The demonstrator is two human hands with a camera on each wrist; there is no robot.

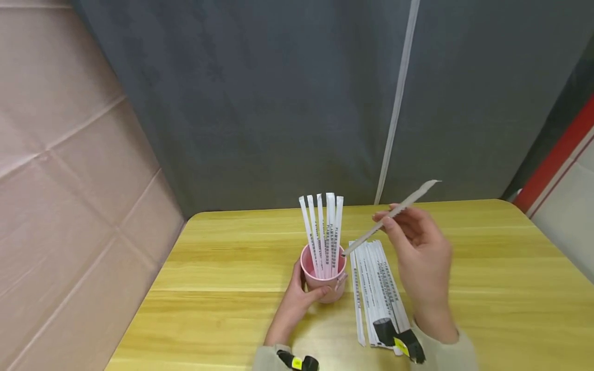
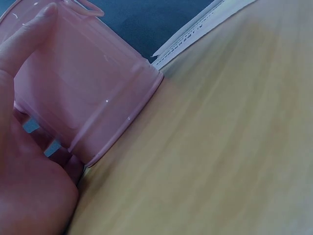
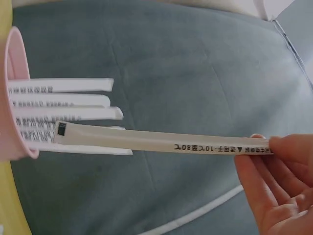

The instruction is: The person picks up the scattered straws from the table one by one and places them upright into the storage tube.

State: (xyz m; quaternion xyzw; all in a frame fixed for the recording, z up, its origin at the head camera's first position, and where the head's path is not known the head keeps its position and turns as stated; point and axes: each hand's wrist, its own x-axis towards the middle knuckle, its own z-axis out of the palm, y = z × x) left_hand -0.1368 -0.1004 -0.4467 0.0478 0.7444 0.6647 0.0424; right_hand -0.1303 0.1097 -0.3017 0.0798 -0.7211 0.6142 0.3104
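A pink cup [image 1: 323,288] stands upright on the table, with several paper-wrapped straws [image 1: 330,232] leaning inside it. My left hand [image 1: 297,304] grips the cup from the left, its thumb across the front; the left wrist view shows the thumb along the cup wall [image 2: 93,83]. Between thumb and fingers, my right hand [image 1: 419,247] pinches one wrapped straw [image 1: 403,206]. That straw slants down to the left, its lower end right at the cup's rim. In the right wrist view the held straw [image 3: 146,139] overlaps those in the cup.
To the right of the cup lies a pile of wrapped straws [image 1: 371,288], partly below my right wrist. The yellow wooden table [image 1: 223,273] ends at a dark grey curtain [image 1: 278,103]. A pale sheet [image 1: 69,180] hangs on the left.
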